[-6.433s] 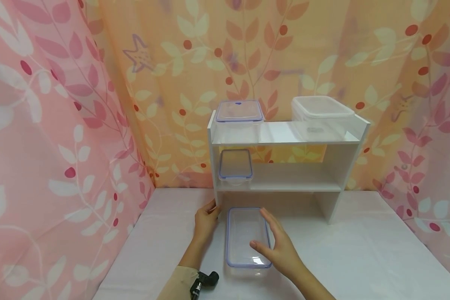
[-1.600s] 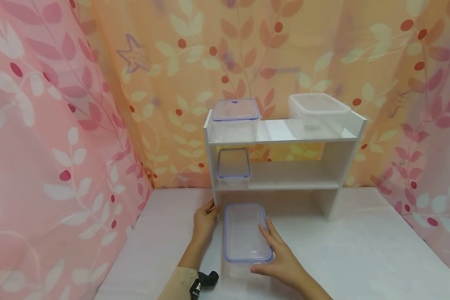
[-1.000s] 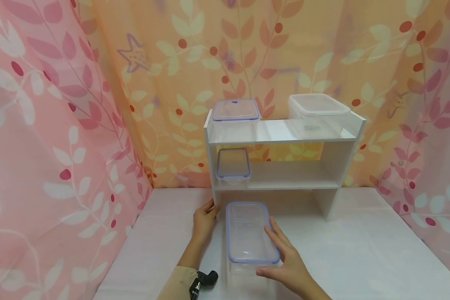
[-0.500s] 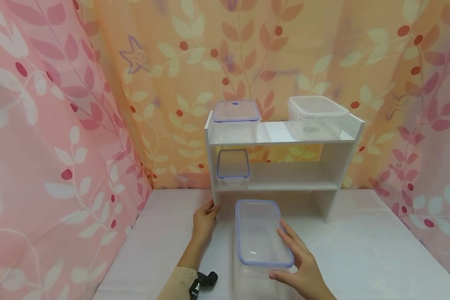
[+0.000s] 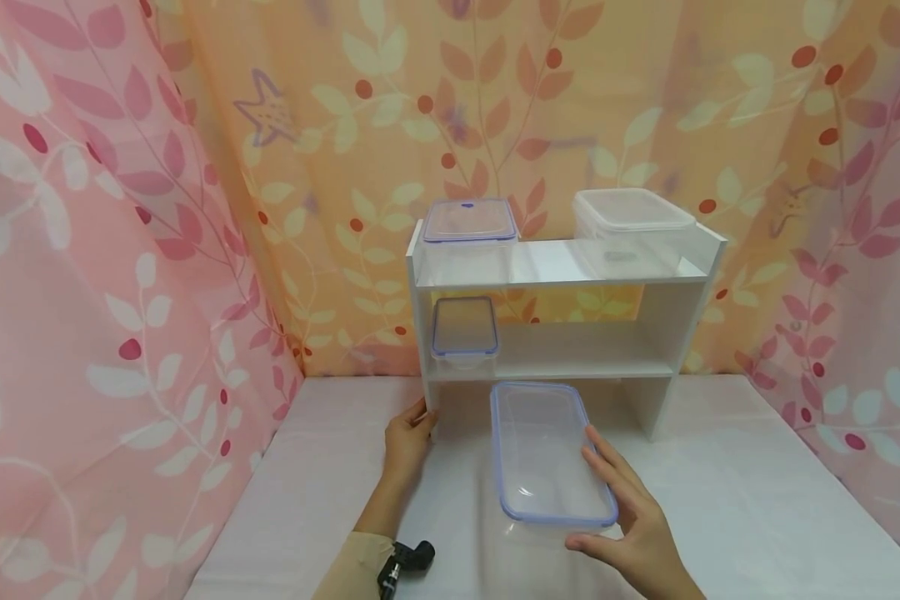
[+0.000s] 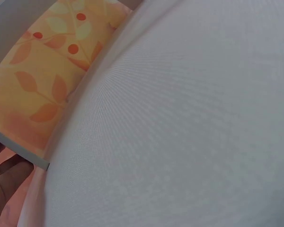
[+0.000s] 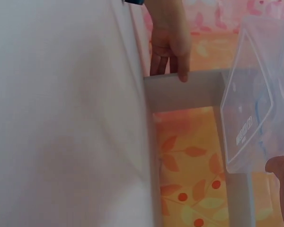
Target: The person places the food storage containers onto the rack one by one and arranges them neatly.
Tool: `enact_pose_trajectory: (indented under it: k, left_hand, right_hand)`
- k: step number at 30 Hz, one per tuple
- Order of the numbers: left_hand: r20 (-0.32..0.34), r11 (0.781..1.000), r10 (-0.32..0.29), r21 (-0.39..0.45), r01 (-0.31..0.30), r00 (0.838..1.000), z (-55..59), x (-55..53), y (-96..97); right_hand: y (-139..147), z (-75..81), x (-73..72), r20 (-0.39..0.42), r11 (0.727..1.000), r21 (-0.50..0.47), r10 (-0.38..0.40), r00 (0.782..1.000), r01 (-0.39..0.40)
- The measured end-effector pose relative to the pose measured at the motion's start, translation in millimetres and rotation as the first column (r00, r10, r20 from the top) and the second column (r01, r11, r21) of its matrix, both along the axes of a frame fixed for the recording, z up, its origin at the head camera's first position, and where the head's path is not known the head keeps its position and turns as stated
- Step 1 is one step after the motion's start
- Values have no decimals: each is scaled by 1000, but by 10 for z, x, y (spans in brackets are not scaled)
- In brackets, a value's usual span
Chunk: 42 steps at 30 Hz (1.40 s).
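My right hand (image 5: pixel 633 521) grips a clear plastic food container with a blue-rimmed lid (image 5: pixel 543 454) by its right side, thumb at the near end and fingers along the lid's edge. The container is raised over the table, just in front of the white shelf unit (image 5: pixel 585 354). From the right wrist view, the underside of the container (image 7: pixel 246 109) shows, with my thumb (image 7: pixel 280 166) on it. My left hand (image 5: pixel 407 446) holds the lower front edge of the shelf's left side panel; the left wrist view shows fingers (image 6: pixel 12 177) on either side of that panel (image 6: pixel 19 150).
On the top board stand a blue-rimmed container (image 5: pixel 470 242) at left and a white-lidded one (image 5: pixel 633 233) at right. A smaller blue-rimmed container (image 5: pixel 465 327) sits at the left of the middle board. Floral curtains (image 5: pixel 330 275) surround the white-covered table (image 5: pixel 750 492).
The container in my right hand has risen from the table and shifted right, turning slightly. My right hand, apart from it in the oldest frame, now holds it. My left hand stays at the panel.
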<state>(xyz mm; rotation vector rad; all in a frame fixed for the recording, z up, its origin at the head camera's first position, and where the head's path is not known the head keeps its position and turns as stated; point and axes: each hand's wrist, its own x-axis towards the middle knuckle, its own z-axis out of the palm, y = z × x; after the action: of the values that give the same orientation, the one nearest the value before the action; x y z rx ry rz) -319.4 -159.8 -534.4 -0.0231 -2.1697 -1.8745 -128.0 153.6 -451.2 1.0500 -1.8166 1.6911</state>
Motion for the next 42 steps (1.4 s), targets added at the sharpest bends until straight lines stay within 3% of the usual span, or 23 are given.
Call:
enact_pose_trajectory:
  k: [8,21,31,42]
  left_hand:
    - [-1,1000,-9,21,9,1000,-1,-13,-11]
    - [17,1000,-9,24,9,1000,9,6,2]
    - [7,1000,-11,-2,11,1000,11,16,-1]
    - [-6,999,-35,22,35,999,10,8,0]
  right_hand:
    - [114,119,13,10,999,-4,-37,999,37]
    - [365,338,-45,-34,999,-50,-21,999,19]
    - [641,431,-190,-15,999,-32,-10,1000,10]
    - [952,445,-481,56,1000,11,-30,998,29]
